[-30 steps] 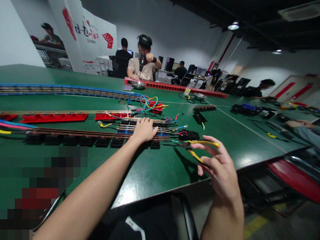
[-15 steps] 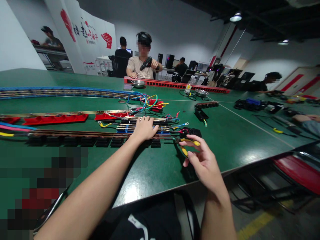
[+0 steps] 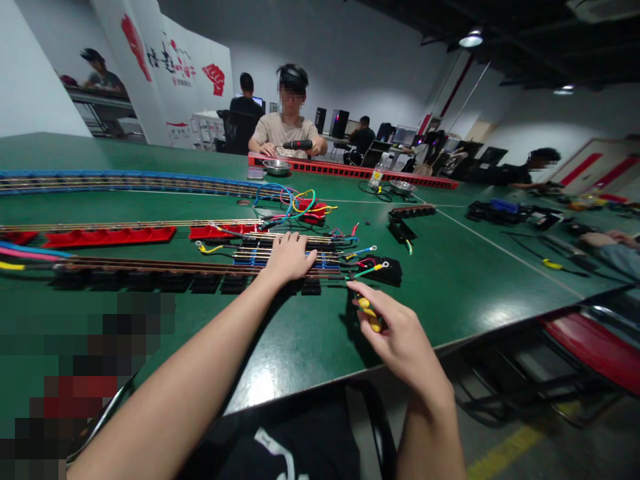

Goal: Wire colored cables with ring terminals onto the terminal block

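Note:
My left hand [image 3: 291,257] lies palm down across a set of long metal bars on black and blue supports [image 3: 240,259], its fingers stretched out and slightly spread. Close to the bars' right end, my right hand [image 3: 395,327] is closed around yellow-handled pliers [image 3: 370,313]. Their jaws are mostly hidden by the fingers and the wires. Just beyond them a green wire [image 3: 367,273] sticks out to the right, ending in a yellow sleeve and a ring terminal [image 3: 385,265]. A blue wire with a ring terminal [image 3: 373,248] lies a little farther back.
Behind the bars lie red supports [image 3: 113,237], a long blue-edged strip [image 3: 150,181] and a tangle of coloured wires [image 3: 300,200]. A black part [image 3: 403,230] sits to the right. Across the table [image 3: 475,280], a person holds a power drill [image 3: 299,145] near a metal bowl [image 3: 276,167].
My right hand has turned and closed the spread plier handles, moving them slightly down. The green wire with its ring terminal now shows. My left hand stays put. The person opposite has lowered the drill.

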The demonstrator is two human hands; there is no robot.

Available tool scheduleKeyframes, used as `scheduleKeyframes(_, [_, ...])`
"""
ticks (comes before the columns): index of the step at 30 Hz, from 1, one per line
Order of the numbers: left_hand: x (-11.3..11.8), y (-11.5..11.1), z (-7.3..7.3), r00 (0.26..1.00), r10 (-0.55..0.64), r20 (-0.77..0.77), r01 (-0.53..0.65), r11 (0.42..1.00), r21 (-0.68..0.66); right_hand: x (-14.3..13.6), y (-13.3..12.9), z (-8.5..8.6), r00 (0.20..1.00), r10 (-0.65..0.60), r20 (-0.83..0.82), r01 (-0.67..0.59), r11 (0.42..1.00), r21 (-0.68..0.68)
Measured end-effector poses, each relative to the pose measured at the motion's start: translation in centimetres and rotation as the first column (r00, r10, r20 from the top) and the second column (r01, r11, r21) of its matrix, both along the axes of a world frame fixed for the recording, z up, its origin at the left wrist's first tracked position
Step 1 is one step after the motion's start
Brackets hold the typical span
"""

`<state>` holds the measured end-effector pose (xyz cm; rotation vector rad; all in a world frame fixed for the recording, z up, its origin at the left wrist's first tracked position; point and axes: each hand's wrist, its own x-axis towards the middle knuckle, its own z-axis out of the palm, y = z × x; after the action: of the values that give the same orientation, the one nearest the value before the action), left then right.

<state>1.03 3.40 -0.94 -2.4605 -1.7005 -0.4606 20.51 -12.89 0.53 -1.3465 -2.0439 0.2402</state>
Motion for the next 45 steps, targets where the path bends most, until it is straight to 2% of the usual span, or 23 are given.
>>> scheduleKeyframes(6, [-0.06, 0.08, -0.16, 1.0, 0.005, -0.005, -0.005, 1.0, -0.013, -0.27, -0.57, 0.36, 0.985, 0.029, 0.172, -0.019, 0.998, -0.061])
scheduleKeyframes(19, [-0.1, 0.1, -0.07, 1.0, -0.007, 0.005, 0.007, 1.0, -0.024, 0.24, -0.74, -0.13, 0.977, 0.023, 0.211, -0.015, 0.999, -0.039])
scheduleKeyframes(30, [-0.06, 0.09, -0.1, 1.0, -0.009, -0.002, 0.009, 1.0, -0.008, 0.15, -0.52, -0.16, 0.997, 0.01, 0.071, -0.008, 1.0, -0.027])
scheduleKeyframes(39, [-0.11, 0.13, -0.16, 1.0, -0.008, 0.004, 0.008, 1.0, -0.01, 0.19, -0.23, -0.19, 0.989, -0.14, -0.045, 0.141, 0.99, 0.028])
scheduleKeyframes(45, [-0.09, 0.1, -0.04, 1.0, -0.005, 0.004, 0.005, 0.999, -0.032, 0.13, -0.06, -0.26, 0.975, -0.18, -0.131, 0.184, 0.983, 0.018])
